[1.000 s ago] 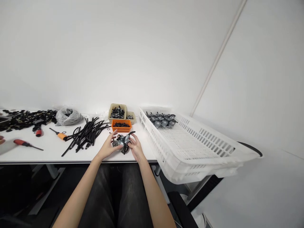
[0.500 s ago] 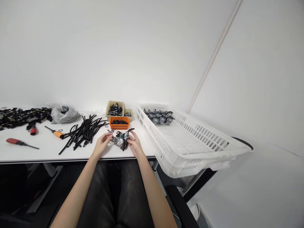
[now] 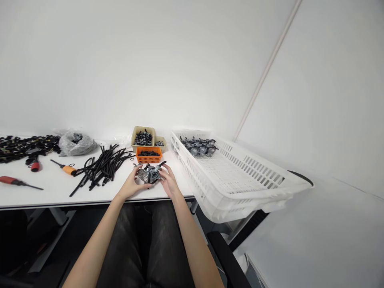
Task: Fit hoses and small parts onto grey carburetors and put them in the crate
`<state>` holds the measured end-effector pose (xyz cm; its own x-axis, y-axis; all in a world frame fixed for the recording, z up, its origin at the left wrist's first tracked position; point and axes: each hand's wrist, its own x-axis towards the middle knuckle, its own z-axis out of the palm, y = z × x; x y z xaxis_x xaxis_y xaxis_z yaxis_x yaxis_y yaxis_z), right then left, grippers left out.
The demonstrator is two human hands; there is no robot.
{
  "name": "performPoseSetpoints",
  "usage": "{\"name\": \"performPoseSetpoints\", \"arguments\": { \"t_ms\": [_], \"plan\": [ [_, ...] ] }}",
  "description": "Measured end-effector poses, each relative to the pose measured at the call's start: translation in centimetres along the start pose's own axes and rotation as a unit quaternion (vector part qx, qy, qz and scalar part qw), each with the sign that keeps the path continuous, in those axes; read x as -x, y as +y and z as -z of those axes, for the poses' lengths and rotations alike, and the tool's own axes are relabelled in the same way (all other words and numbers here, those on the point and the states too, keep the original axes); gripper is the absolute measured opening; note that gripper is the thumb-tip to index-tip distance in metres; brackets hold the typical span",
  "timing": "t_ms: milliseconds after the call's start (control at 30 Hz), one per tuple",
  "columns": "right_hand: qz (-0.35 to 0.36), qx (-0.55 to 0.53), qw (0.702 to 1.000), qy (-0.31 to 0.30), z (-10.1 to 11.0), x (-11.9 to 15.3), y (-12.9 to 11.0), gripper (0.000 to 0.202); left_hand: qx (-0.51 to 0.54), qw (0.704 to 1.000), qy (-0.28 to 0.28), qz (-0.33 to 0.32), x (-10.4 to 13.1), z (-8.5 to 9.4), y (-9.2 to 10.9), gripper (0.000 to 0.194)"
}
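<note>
A silvery carburetor point(image 3: 154, 175) with a black hose at its top sits between my hands, just above or on the front of the white table. Its round bore faces me. My left hand point(image 3: 132, 185) is closed around its left side, thumb along the lower front and fingers behind. My right hand point(image 3: 169, 182) grips the right side, fingertips by the black hose; part of that grip is hidden. Directly behind the carburetor stands an orange basket point(image 3: 149, 159) of short black pieces. A small metal part near my left fingertips is partly covered.
Black hoses point(image 3: 103, 166) lie in a heap on the left, beside an orange-handled screwdriver point(image 3: 69, 170) and a red-handled one point(image 3: 9, 180). Beige bins point(image 3: 133, 140) hold small parts. On the right, a large white crate point(image 3: 207, 196) contains several carburetors point(image 3: 199, 147) and overhangs the table edge.
The carburetor has been turned so its round bore faces me. My left hand has moved from its edge to a fuller grip. The view has shifted slightly to the right.
</note>
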<state>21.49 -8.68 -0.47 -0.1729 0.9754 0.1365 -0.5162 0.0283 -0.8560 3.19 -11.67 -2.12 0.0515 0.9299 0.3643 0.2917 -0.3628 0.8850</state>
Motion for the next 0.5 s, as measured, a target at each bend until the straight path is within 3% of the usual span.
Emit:
{"name": "performPoseSetpoints", "arguments": {
  "t_ms": [300, 500],
  "plan": [
    [0.013, -0.028, 0.999, 0.027, -0.1, 0.3, -0.2, 0.034, -0.026, 0.999, -0.016, -0.034, -0.2, -0.2, -1.2, 0.102],
    [0.010, -0.036, 0.998, 0.054, 0.0, 0.2, -0.2, 0.039, -0.029, 0.998, -0.027, -0.047, -0.2, -0.2, -0.7, 0.097]
  ]
}}
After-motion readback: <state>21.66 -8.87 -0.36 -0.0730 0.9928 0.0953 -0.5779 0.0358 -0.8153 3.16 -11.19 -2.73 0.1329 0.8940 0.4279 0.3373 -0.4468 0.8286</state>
